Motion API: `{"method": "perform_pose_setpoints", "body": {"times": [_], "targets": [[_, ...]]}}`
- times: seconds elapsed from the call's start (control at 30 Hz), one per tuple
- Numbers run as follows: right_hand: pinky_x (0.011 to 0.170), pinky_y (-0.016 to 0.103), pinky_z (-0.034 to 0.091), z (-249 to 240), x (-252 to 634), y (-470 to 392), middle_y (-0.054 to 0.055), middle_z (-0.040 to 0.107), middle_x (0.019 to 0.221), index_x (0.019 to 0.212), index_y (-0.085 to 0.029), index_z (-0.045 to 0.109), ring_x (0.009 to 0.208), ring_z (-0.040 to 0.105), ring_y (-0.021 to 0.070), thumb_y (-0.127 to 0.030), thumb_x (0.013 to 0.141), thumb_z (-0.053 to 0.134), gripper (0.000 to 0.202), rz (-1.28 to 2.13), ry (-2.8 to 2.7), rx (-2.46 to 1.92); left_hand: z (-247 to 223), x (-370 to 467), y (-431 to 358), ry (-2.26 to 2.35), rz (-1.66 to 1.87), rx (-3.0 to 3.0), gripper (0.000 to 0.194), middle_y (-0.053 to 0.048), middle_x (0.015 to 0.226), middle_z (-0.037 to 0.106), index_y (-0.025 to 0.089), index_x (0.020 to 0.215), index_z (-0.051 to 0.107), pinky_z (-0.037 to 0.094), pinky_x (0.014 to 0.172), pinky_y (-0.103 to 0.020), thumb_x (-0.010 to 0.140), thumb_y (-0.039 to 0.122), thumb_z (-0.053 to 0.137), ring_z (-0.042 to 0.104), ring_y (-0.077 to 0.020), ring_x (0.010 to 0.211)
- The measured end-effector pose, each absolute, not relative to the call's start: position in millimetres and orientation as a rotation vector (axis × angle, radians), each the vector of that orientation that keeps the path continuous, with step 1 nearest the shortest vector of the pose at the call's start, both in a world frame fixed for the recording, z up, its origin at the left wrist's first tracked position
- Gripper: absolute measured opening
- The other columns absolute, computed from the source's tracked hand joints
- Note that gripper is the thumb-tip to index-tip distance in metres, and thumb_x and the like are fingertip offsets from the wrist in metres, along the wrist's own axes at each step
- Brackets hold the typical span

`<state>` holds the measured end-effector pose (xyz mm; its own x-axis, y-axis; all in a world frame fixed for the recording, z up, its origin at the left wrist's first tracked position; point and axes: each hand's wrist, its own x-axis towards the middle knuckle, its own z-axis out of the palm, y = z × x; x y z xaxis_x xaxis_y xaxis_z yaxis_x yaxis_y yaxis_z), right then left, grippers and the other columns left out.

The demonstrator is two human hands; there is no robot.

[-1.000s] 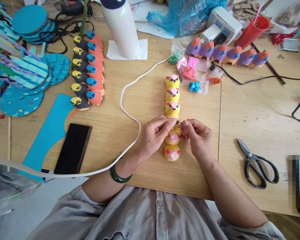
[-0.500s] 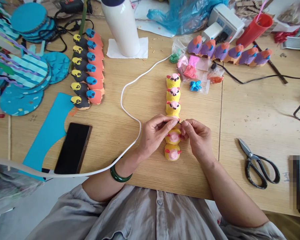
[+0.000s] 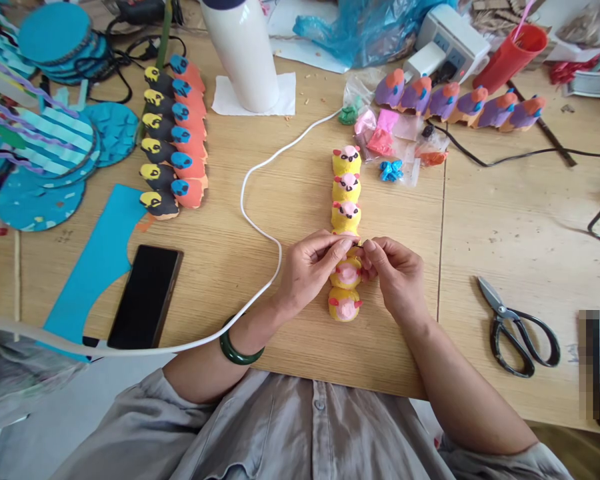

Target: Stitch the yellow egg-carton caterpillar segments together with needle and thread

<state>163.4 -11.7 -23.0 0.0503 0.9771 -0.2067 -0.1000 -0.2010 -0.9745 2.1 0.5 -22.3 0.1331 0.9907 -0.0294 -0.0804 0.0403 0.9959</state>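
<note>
A column of yellow egg-carton cups [image 3: 347,219] with pink faces and red ears lies in front of me. The three far cups carry small black marks on their faces, while the two nearest show plain pink patches. Over the cup between them, my left hand [image 3: 307,270] and my right hand [image 3: 399,277] are both closed in a pinch. A thin black strand [image 3: 359,245], perhaps modelling clay, spans the short gap between the fingertips. My hands partly hide the cup below.
Black-handled scissors [image 3: 513,327] lie at right, a phone [image 3: 146,297] at left. A white cable [image 3: 243,193] curves past my left forearm. Clay packets [image 3: 380,137], a purple cup row [image 3: 443,100], a white bottle [image 3: 247,57] and black-and-orange cup rows [image 3: 190,140] stand farther back.
Both hands stay in nearly the same place, still pinching the black strand. The view has shifted very slightly; nothing else visibly differs.
</note>
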Motion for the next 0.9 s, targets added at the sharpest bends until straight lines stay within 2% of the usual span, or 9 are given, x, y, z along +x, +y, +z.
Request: {"method": "perform_pose_setpoints", "body": {"times": [0.33, 0.57, 0.73, 0.9], "targets": [[0.052, 0.025, 0.046, -26.5, 164.7, -12.2, -0.003, 0.062, 0.063, 0.077, -0.021, 0.077, 0.054, 0.050, 0.0097, -0.059, 0.089, 0.078, 0.040, 1.354, -0.995, -1.330, -27.0, 1.1, 0.5, 1.064, 1.135, 1.230, 0.016, -0.005, 0.104, 0.082, 0.023, 0.102, 0.086, 0.062, 0.082, -0.025, 0.095, 0.034, 0.077, 0.077, -0.0166, 0.097], [0.051, 0.025, 0.046, -25.4, 164.0, -12.1, -0.003, 0.059, 0.061, 0.071, -0.021, 0.071, 0.053, 0.049, 0.0101, -0.063, 0.086, 0.079, 0.045, 1.348, -0.988, -1.346, -30.9, 1.7, 2.3, 1.064, 1.180, 1.339, 0.012, -0.004, 0.102, 0.083, 0.023, 0.100, 0.085, 0.063, 0.087, -0.025, 0.093, 0.030, 0.078, 0.078, -0.0161, 0.097], [0.052, 0.025, 0.046, -23.4, 163.7, -11.9, -0.003, 0.058, 0.060, 0.069, -0.021, 0.070, 0.053, 0.048, 0.0098, -0.062, 0.089, 0.077, 0.046, 1.372, -1.003, -1.345, -30.3, 1.5, 1.6, 1.114, 1.171, 1.348, 0.012, -0.004, 0.099, 0.082, 0.022, 0.096, 0.084, 0.062, 0.084, -0.026, 0.096, 0.031, 0.076, 0.077, -0.0154, 0.091], [0.052, 0.025, 0.047, -23.3, 163.7, -12.2, -0.003, 0.059, 0.063, 0.072, -0.021, 0.070, 0.053, 0.048, 0.0095, -0.061, 0.087, 0.079, 0.044, 1.367, -0.971, -1.346, -30.5, 0.9, 1.8, 1.115, 1.182, 1.394, 0.013, -0.004, 0.098, 0.083, 0.022, 0.096, 0.083, 0.062, 0.088, -0.029, 0.098, 0.032, 0.075, 0.077, -0.0157, 0.090]]}}
